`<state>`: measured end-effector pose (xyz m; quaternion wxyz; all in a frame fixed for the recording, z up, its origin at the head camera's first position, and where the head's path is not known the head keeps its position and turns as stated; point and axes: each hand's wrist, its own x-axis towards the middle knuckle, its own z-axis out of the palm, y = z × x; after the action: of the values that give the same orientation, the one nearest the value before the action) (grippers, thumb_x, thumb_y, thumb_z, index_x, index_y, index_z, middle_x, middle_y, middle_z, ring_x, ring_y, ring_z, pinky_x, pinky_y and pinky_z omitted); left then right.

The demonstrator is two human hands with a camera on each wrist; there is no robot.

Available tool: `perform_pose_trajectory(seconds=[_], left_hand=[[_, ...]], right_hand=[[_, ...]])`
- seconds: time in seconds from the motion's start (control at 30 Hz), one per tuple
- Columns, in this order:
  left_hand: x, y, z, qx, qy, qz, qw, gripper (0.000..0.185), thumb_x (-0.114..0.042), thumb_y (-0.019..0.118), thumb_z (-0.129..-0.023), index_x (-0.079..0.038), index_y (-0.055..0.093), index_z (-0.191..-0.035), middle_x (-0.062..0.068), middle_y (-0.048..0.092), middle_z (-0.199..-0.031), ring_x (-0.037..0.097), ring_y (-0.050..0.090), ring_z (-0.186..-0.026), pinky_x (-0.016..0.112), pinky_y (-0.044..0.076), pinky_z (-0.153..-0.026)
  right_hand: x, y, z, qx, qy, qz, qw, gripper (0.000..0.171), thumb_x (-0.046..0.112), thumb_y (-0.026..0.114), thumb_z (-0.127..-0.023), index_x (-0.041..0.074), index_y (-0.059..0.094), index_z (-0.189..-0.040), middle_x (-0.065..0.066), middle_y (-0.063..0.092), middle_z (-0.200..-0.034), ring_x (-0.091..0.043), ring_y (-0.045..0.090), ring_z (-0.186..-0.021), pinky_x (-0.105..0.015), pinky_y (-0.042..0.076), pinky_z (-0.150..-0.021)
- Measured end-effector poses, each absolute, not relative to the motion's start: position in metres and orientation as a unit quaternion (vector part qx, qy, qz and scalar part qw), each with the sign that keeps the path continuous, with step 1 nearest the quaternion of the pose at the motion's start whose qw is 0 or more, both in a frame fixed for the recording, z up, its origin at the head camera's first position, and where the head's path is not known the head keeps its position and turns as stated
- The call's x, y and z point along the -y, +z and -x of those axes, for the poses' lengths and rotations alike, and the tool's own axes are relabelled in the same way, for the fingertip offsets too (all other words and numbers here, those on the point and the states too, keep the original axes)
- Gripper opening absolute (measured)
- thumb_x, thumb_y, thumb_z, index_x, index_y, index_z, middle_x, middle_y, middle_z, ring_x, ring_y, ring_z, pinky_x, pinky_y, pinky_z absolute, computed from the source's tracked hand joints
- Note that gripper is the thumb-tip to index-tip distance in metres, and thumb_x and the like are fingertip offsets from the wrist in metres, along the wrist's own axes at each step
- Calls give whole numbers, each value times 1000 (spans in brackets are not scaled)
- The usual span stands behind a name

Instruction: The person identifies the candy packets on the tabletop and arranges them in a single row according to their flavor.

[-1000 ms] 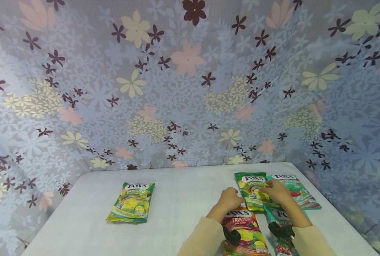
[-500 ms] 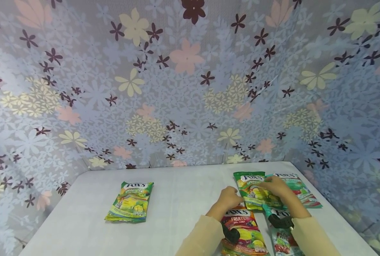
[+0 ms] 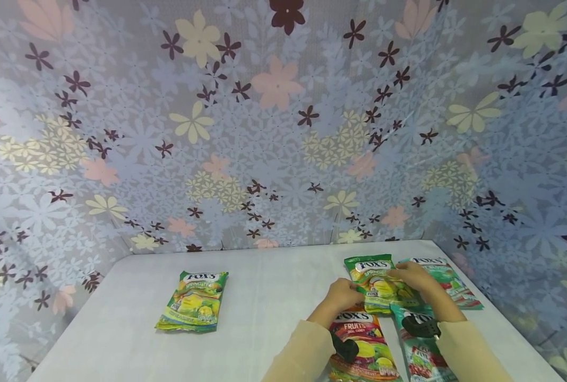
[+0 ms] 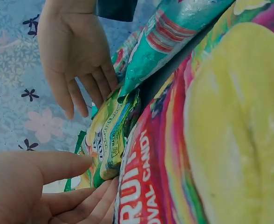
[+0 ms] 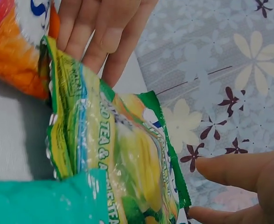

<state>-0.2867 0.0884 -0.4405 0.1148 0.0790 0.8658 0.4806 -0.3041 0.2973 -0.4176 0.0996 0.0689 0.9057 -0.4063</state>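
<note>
Both hands meet on one green candy bag [image 3: 378, 284] that lies flat on the white table [image 3: 274, 297]. The left hand [image 3: 343, 294] has its fingers [image 5: 104, 35] laid straight along the bag's near-left edge, thumb close by, touching more than clamping. The right hand [image 3: 414, 276] rests on the bag's right side with fingers [image 4: 88, 88] extended and relaxed; none of the views shows a closed pinch on the film from either hand.

The bag looks like glossy plastic film with crimped seams, filled with loose sweets: probably light, limp and lumpy, its contents shifting when tilted, and slick under a flat palm. A firm hold is likeliest at a sealed edge, pinched between thumb and fingers, rather than on the bulging middle.

Taking the green bag as landmark: a teal bag [image 3: 443, 281] lies just to its right, partly under the right hand. A second teal bag [image 3: 419, 355] lies just in front of it, and its top corner overlaps the green bag's near edge. A red fruits bag [image 3: 362, 345] sits just in front on the left side, touching or nearly touching it. Well apart to the left, a stack of similar green bags [image 3: 194, 301] lies alone. Behind it all hangs a flowered curtain [image 3: 274, 132].
</note>
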Motion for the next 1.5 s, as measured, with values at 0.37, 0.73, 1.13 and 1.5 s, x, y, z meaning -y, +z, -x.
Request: perform_pose_trajectory(seconds=[0.37, 0.73, 1.13, 1.5], left_hand=[[-88, -449, 289, -832, 543, -5, 109, 32, -12, 74, -77, 7, 66, -102, 10, 62, -86, 21, 60, -78, 37, 51, -77], [-84, -449, 293, -766, 635, 33, 95, 42, -1, 71, -79, 1, 59, -119, 8, 61, -93, 19, 65, -72, 33, 55, -68], [-60, -452, 310, -752, 656, 24, 68, 44, -6, 76, -80, -6, 61, -122, 14, 63, -109, 17, 65, -75, 35, 56, -71], [-28, -446, 313, -722, 687, -4, 79, 50, -3, 73, -81, -4, 58, -128, 16, 64, -108, 21, 68, -79, 36, 55, -74]], right_hand=[[-301, -425, 310, -806, -571, -107, 114, 70, 28, 52, -98, -14, 20, -145, -38, 11, -149, -53, 15, -136, -66, 19, -105], [-297, -431, 309, -703, -695, -99, 118, 51, 16, 47, -100, -13, 34, -140, -32, -4, -154, -48, 2, -141, -62, 16, -109], [-289, -434, 317, -653, -739, -25, 160, 82, 21, 56, -96, 0, 0, -153, -30, -5, -155, -45, 9, -141, -48, 32, -105], [-260, -420, 305, -645, -751, -29, 139, 68, 10, 43, -102, 4, 1, -154, -25, 16, -147, -21, 42, -111, -30, 44, -77]])
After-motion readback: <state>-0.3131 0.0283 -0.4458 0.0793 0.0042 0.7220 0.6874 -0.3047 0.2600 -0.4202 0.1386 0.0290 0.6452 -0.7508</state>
